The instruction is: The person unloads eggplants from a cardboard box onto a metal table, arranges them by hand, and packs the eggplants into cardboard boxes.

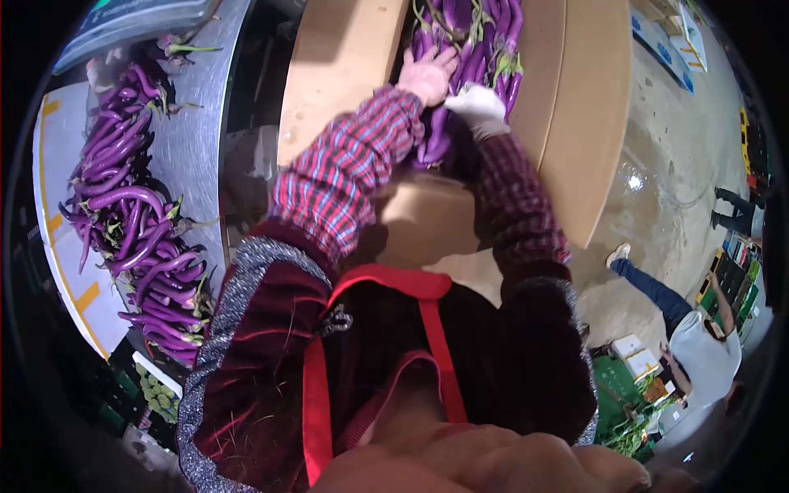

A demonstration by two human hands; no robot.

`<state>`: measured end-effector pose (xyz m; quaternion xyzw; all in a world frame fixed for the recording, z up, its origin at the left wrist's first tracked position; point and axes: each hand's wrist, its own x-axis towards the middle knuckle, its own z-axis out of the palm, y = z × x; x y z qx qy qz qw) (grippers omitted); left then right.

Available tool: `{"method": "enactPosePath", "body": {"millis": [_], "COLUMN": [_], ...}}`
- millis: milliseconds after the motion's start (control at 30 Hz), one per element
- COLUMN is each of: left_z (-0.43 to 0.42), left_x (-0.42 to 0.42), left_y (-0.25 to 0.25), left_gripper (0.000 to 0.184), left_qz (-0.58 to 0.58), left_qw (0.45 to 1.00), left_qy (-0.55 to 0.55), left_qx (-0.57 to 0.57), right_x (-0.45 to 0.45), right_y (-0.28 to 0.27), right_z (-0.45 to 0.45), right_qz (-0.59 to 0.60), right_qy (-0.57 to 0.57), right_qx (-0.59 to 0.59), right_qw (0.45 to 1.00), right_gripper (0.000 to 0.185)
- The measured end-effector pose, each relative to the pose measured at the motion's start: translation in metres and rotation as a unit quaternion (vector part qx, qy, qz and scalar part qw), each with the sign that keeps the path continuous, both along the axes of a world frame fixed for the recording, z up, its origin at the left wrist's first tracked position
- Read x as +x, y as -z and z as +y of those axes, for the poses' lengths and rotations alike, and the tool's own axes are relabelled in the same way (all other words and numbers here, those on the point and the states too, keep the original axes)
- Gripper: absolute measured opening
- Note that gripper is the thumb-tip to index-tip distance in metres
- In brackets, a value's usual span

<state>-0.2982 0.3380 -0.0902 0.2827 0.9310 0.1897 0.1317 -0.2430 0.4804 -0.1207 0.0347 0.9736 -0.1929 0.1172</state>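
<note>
Long purple eggplants (485, 66) lie packed in an open cardboard box (427, 215) in front of me. My bare left hand (429, 76) rests on them with its fingers spread, gripping none. Just to its right, my right hand (480, 108), in a white glove, bends down onto the eggplants. Its fingertips are hidden, so I cannot tell whether it grips one. One eggplant (437, 135) lies below the two hands, close to the box's near end.
A metal table (191, 115) to my left bears a long heap of eggplants (123, 205), beside a white board with yellow marks (70, 271). Box flaps (588, 123) stand out at both sides. On the right, a person (694, 353) is near green crates (616, 386) on the wet floor.
</note>
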Motion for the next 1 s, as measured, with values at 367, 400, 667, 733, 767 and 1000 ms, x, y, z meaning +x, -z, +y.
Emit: {"method": "enactPosePath", "body": {"millis": [367,400,667,733,767,1000], "left_z": [-0.006,-0.006,-0.004,-0.005,-0.003,-0.001], "left_x": [-0.018,-0.018,-0.013,-0.011,-0.012,-0.018], "left_y": [-0.013,-0.009,-0.002,-0.011,-0.011,0.007], "left_gripper": [0.064,0.064,0.068,0.070,0.070,0.074], "left_qz": [-0.066,-0.058,-0.043,-0.048,-0.047,-0.047], "left_qw": [0.965,0.965,0.959,0.959,0.958,0.960], "left_qy": [0.123,0.126,0.144,0.143,0.149,0.134], "left_qx": [-0.222,-0.224,-0.239,-0.241,-0.242,-0.242], "right_x": [0.028,0.029,0.039,0.044,0.043,0.068], "right_y": [-0.022,-0.017,0.031,0.024,0.010,-0.017], "right_z": [0.015,0.015,-0.002,0.010,0.014,0.030], "right_qz": [0.087,0.027,0.077,0.070,0.064,-0.223], "right_qy": [0.218,0.217,0.206,0.208,0.205,0.218], "right_qx": [0.099,0.125,0.018,-0.034,-0.089,-0.254], "right_qw": [0.967,0.968,0.975,0.975,0.973,0.916], "right_gripper": [0.041,0.048,0.052,0.051,0.051,0.063]}}
